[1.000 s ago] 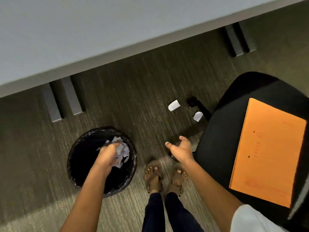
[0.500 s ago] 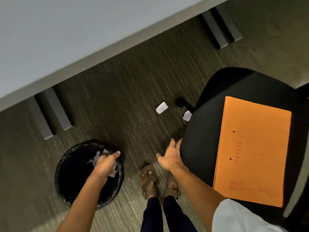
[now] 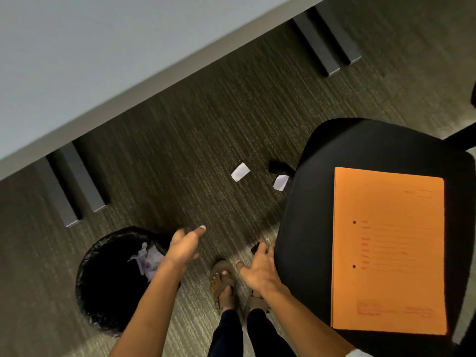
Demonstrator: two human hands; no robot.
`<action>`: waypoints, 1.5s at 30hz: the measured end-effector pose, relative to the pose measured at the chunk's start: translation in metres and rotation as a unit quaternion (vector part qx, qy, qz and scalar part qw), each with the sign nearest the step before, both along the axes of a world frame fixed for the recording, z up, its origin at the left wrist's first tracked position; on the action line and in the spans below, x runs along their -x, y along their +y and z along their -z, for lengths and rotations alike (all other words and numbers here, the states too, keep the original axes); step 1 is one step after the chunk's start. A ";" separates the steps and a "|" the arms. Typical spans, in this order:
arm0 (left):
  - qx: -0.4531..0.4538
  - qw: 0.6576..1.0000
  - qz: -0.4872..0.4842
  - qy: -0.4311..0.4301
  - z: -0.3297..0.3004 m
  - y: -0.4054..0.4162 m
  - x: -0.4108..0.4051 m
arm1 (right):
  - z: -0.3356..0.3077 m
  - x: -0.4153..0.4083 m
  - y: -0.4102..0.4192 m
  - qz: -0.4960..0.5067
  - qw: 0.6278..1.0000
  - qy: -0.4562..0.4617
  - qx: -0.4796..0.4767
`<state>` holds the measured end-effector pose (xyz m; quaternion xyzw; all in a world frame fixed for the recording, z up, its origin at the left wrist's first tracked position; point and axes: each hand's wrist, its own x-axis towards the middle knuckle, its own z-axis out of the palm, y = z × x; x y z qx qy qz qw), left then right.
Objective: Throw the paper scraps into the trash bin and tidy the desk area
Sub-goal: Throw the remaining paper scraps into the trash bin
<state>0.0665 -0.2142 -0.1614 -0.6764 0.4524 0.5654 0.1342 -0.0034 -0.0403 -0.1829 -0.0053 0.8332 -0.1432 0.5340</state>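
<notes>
A person's left hand (image 3: pixel 184 244), fingers loosely spread and holding nothing, hangs just right of the round bin lined with black plastic (image 3: pixel 103 287), where crumpled white paper scraps (image 3: pixel 148 258) lie. The forearm slants up from the lower frame, fingertips aimed at the floor ahead. The right hand (image 3: pixel 258 269), likewise open and empty, reaches forward beside the black padded office chair seat (image 3: pixel 316 202). Two torn white paper scraps lie on the dark striped carpet (image 3: pixel 180 161), apparently the next targets: one (image 3: pixel 240 171) in the open, one (image 3: pixel 280 182) against the chair's edge. An orange paper folder (image 3: pixel 389 251) rests flat on the seat (probably parked there for now), below the pale grey desk (image 3: pixel 90 52).
</notes>
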 end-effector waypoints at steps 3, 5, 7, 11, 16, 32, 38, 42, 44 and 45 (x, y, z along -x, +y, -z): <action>-0.004 1.000 0.012 -0.008 0.002 0.016 0.007 | 0.002 0.001 0.003 0.022 1.000 -0.003 0.002; -0.011 0.999 0.022 -0.020 0.005 0.023 0.008 | 0.004 0.001 0.004 0.032 0.999 -0.004 0.003; -0.023 0.999 0.033 -0.022 0.008 0.027 0.007 | 0.005 0.000 0.003 0.047 0.999 -0.002 0.000; -0.018 0.996 0.076 -0.037 0.015 0.023 0.004 | 0.010 0.000 0.005 0.062 0.998 0.012 -0.018; -0.024 0.991 0.117 -0.052 0.032 -0.010 0.002 | 0.015 0.010 0.009 0.087 0.995 0.017 -0.042; 0.010 0.888 0.451 -0.083 0.130 -0.054 0.063 | 0.040 0.055 0.028 0.076 0.991 0.071 -0.087; 0.079 0.830 0.542 -0.104 0.202 -0.057 0.078 | 0.136 0.103 0.004 0.171 0.983 0.059 -0.020; 0.116 0.790 0.594 -0.097 0.251 -0.058 0.096 | 0.208 0.122 -0.002 0.206 0.975 0.080 -0.019; 0.119 0.773 0.618 -0.079 0.276 -0.056 0.104 | 0.242 0.127 0.000 0.207 0.975 0.079 -0.019; 0.127 0.762 0.632 -0.068 0.289 -0.055 0.109 | 0.259 0.131 0.002 0.195 0.977 0.081 -0.019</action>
